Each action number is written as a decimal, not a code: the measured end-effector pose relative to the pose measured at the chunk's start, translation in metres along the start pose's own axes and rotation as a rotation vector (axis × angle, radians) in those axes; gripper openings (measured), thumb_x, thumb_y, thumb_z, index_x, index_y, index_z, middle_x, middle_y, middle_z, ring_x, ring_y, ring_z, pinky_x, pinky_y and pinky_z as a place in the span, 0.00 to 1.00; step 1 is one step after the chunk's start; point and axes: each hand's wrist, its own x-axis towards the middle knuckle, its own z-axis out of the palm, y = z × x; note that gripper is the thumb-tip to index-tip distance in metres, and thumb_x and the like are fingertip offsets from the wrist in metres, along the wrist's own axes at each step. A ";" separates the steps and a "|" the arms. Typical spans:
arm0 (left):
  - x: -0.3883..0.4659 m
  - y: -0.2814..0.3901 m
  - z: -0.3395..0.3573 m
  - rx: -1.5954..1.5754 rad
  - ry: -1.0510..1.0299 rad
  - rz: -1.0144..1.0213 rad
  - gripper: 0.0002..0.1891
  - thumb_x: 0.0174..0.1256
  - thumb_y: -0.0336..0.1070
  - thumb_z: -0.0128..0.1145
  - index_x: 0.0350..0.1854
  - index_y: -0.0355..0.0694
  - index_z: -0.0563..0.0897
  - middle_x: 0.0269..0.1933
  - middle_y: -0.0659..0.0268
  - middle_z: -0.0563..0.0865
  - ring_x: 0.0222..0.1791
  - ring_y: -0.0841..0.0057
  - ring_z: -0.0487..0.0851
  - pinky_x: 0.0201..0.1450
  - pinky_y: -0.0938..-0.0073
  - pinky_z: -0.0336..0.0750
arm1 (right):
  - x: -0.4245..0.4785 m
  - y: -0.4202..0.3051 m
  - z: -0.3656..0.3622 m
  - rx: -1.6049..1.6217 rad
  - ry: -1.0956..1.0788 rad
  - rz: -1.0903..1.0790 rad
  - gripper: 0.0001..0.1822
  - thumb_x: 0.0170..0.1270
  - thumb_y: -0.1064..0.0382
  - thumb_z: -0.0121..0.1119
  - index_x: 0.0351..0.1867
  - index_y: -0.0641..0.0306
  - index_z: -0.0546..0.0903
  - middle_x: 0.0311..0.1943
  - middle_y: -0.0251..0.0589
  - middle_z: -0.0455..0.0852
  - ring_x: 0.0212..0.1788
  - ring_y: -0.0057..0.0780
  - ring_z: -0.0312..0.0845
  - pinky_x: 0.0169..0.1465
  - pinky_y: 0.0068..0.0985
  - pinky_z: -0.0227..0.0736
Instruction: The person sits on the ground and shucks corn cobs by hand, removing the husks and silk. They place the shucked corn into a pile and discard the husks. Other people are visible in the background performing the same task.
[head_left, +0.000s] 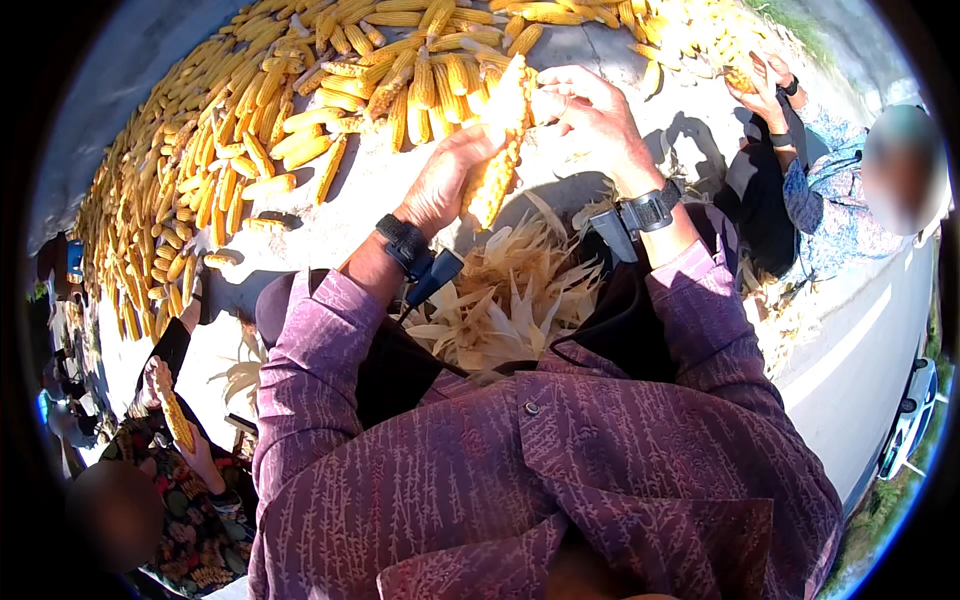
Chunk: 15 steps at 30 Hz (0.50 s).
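Note:
My left hand (448, 180) is closed round the middle of a husked yellow corn cob (491, 189), which stands tilted with its top leaning right. Strong sunlight washes out part of the cob. My right hand (589, 112) is at the cob's upper end, fingertips beside or on it; whether they touch cannot be told. Behind my hands lies a large heap of husked corn cobs (442, 82). Dry corn husks (510, 300) are piled between my legs, below the cob.
At the right a seated person (832, 187) holds a cob near more corn. Another person (187, 510) at the lower left holds a cob in both hands. Loose cobs (270, 186) lie on the pale ground. A car (909, 420) stands at the far right by the road.

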 end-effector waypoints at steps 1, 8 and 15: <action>0.000 -0.001 0.001 0.036 0.006 -0.002 0.19 0.74 0.43 0.58 0.57 0.34 0.77 0.45 0.56 0.87 0.40 0.67 0.88 0.46 0.67 0.84 | 0.000 0.004 0.001 0.012 0.021 0.017 0.15 0.62 0.60 0.74 0.46 0.63 0.85 0.31 0.29 0.84 0.28 0.12 0.78 0.29 0.14 0.70; 0.000 -0.012 0.008 0.202 0.137 0.072 0.19 0.70 0.37 0.62 0.58 0.33 0.76 0.46 0.62 0.87 0.40 0.72 0.88 0.45 0.73 0.84 | 0.004 0.022 -0.002 0.070 0.108 0.037 0.11 0.61 0.67 0.71 0.43 0.69 0.87 0.30 0.33 0.88 0.28 0.13 0.79 0.30 0.15 0.73; -0.004 -0.005 0.011 0.170 0.124 -0.017 0.20 0.71 0.39 0.60 0.57 0.30 0.75 0.44 0.57 0.86 0.39 0.68 0.88 0.46 0.69 0.84 | 0.010 0.033 -0.002 -0.241 0.106 -0.158 0.06 0.68 0.65 0.65 0.40 0.65 0.86 0.29 0.28 0.84 0.28 0.12 0.76 0.32 0.13 0.72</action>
